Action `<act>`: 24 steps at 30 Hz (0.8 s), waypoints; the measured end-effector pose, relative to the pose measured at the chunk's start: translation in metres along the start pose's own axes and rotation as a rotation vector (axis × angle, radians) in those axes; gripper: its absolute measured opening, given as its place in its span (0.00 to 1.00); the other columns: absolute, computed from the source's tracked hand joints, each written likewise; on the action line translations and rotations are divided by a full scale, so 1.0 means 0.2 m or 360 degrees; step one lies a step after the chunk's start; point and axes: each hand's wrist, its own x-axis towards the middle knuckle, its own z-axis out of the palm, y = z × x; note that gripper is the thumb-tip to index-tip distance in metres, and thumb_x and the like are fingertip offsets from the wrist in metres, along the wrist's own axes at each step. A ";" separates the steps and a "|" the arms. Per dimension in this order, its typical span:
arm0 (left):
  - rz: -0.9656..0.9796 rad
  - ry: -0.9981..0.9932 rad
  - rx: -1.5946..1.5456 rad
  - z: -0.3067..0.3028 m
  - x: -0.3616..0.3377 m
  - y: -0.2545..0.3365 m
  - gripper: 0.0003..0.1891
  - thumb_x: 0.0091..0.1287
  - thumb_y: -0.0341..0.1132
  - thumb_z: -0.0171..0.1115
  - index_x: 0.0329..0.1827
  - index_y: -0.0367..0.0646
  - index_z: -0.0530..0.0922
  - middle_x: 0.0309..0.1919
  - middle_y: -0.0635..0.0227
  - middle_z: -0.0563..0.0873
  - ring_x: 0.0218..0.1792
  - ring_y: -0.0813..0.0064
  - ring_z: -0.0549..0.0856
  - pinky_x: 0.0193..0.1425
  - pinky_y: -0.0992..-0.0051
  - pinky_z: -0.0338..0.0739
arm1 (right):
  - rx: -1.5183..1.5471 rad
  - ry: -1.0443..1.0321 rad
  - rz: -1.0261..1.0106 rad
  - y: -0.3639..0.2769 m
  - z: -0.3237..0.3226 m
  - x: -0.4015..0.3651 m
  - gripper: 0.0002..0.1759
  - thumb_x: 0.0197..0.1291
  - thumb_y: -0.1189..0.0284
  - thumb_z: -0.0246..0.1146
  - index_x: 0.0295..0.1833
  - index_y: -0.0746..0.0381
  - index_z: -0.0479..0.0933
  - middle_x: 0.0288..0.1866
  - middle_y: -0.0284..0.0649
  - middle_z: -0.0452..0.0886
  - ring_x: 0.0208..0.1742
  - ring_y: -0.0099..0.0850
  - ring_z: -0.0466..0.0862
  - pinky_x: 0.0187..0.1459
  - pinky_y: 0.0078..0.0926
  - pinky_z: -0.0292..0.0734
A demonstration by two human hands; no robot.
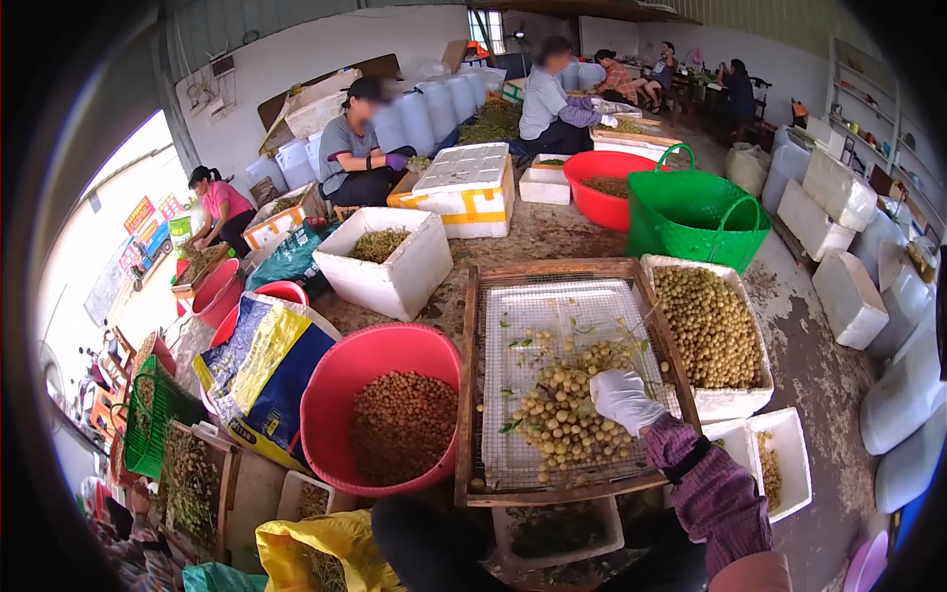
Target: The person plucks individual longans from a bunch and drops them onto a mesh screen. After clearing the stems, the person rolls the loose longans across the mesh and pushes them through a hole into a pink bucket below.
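My right hand [623, 399], in a white glove with a purple patterned sleeve, rests palm down on a heap of small yellow-brown round fruit [562, 414]. The fruit lies on a wire-mesh sieve in a wooden frame [470, 395] in front of me. Loose leaves and stems are scattered over the mesh. My left hand is not visible. Whether the right hand holds any fruit under its fingers cannot be made out.
A red tub of brown fruit [340, 380] stands left of the sieve. A white foam box of sorted fruit [730, 403] sits to the right, a green basket [691, 212] behind it. Several people sit sorting at the back. Foam boxes, sacks and crates crowd the floor.
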 end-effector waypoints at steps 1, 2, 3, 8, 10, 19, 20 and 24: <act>0.0097 -0.0058 -0.0137 -0.08 0.04 0.10 0.13 0.63 0.40 0.56 0.42 0.39 0.79 0.27 0.66 0.83 0.32 0.65 0.82 0.42 0.68 0.76 | -0.0017 -0.0012 0.0009 -0.01 0.01 0.00 0.08 0.50 0.69 0.62 0.36 0.53 0.84 0.32 0.44 0.84 0.36 0.44 0.85 0.37 0.38 0.78; 0.0221 -0.0130 -0.0353 -0.14 0.11 0.22 0.11 0.64 0.38 0.58 0.43 0.40 0.80 0.28 0.66 0.83 0.32 0.68 0.82 0.40 0.70 0.76 | 0.0000 0.0031 -0.0016 -0.03 0.02 0.01 0.07 0.50 0.70 0.62 0.36 0.54 0.83 0.31 0.44 0.84 0.35 0.44 0.84 0.37 0.39 0.78; 0.0337 -0.0219 -0.0574 -0.21 0.18 0.33 0.10 0.64 0.36 0.60 0.44 0.41 0.80 0.29 0.67 0.83 0.31 0.71 0.82 0.39 0.72 0.77 | 0.0016 0.0073 -0.0049 -0.06 0.03 0.00 0.07 0.50 0.70 0.61 0.35 0.54 0.83 0.31 0.45 0.84 0.34 0.44 0.84 0.36 0.40 0.78; 0.1123 -0.0291 -0.1030 -0.27 0.63 1.05 0.10 0.66 0.38 0.56 0.40 0.42 0.80 0.34 0.58 0.84 0.37 0.55 0.83 0.38 0.63 0.78 | 0.0823 0.0213 -0.0458 -0.25 0.08 -0.06 0.13 0.52 0.61 0.66 0.33 0.59 0.78 0.29 0.46 0.81 0.33 0.46 0.81 0.34 0.41 0.74; 0.1401 -0.0099 -0.0789 0.02 0.89 1.30 0.08 0.63 0.35 0.57 0.40 0.42 0.80 0.33 0.59 0.84 0.37 0.56 0.84 0.38 0.63 0.78 | 0.0509 0.0392 -0.0507 -0.32 0.16 -0.05 0.17 0.50 0.56 0.68 0.33 0.60 0.78 0.29 0.45 0.80 0.33 0.46 0.81 0.34 0.40 0.73; 0.1178 -0.0156 -0.0488 0.66 1.33 1.80 0.08 0.55 0.33 0.63 0.37 0.42 0.80 0.36 0.57 0.84 0.39 0.52 0.83 0.44 0.61 0.78 | 0.0728 0.0477 -0.0334 -0.06 0.04 -0.18 0.09 0.53 0.64 0.63 0.32 0.58 0.78 0.29 0.41 0.79 0.32 0.44 0.81 0.35 0.39 0.76; 0.1204 -0.0169 -0.0543 0.65 1.33 1.80 0.09 0.54 0.33 0.63 0.37 0.42 0.80 0.36 0.57 0.84 0.39 0.52 0.84 0.45 0.61 0.78 | 0.0598 0.0484 -0.0248 -0.01 0.02 -0.19 0.08 0.53 0.67 0.64 0.36 0.59 0.78 0.32 0.42 0.79 0.37 0.42 0.81 0.37 0.39 0.75; 0.1242 -0.0206 -0.0555 0.72 1.37 1.83 0.06 0.55 0.33 0.62 0.34 0.42 0.81 0.35 0.56 0.85 0.39 0.53 0.84 0.44 0.61 0.78 | 0.0321 0.0482 -0.0523 0.06 0.13 -0.18 0.12 0.51 0.69 0.64 0.42 0.60 0.78 0.39 0.44 0.78 0.43 0.42 0.80 0.39 0.40 0.75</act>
